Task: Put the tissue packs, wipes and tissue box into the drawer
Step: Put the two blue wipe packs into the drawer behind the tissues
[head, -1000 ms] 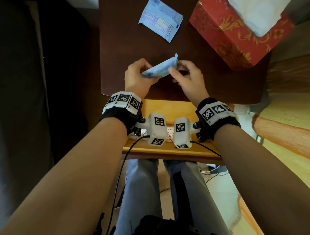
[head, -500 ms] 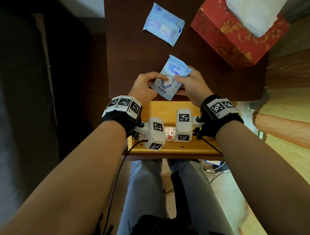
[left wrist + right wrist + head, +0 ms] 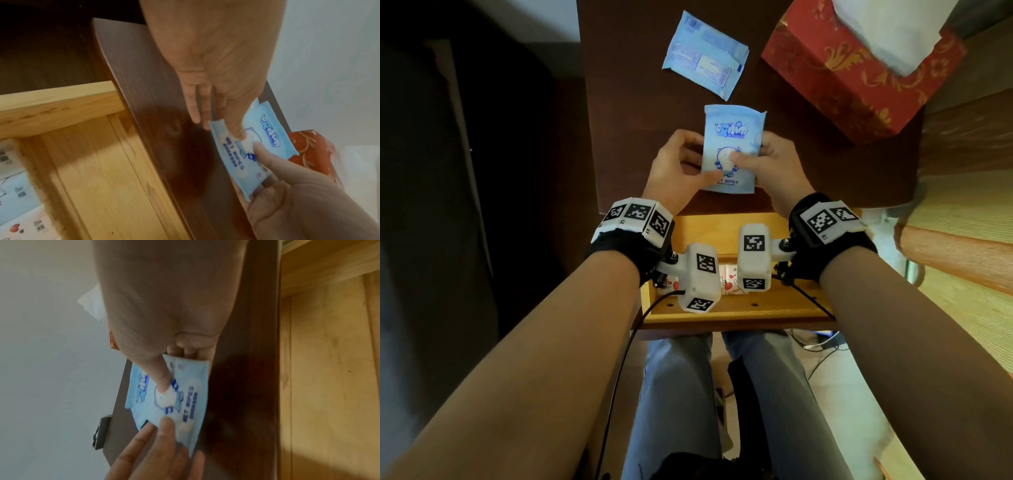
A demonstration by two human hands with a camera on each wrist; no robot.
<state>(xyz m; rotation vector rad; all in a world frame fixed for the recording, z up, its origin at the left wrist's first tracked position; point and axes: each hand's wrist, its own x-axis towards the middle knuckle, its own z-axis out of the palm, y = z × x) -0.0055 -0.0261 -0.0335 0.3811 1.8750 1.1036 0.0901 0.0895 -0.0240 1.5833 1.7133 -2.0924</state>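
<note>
While thumbs press its front, both hands (image 3: 726,168) pinch the wipes pack (image 3: 732,137).

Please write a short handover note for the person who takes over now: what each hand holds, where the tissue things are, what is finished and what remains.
Left hand and right hand: both pinch the wet wipes pack, printed side up, above the near edge of the dark table.
Second blue pack: flat on the table, farther back.
Red tissue box: on the table's far right corner, a white tissue sticking out.
Drawer: open below the table edge, with white printed packs already inside.
Done: those packs are in.
Left: the held wipes, the second blue pack and the tissue box.
</note>
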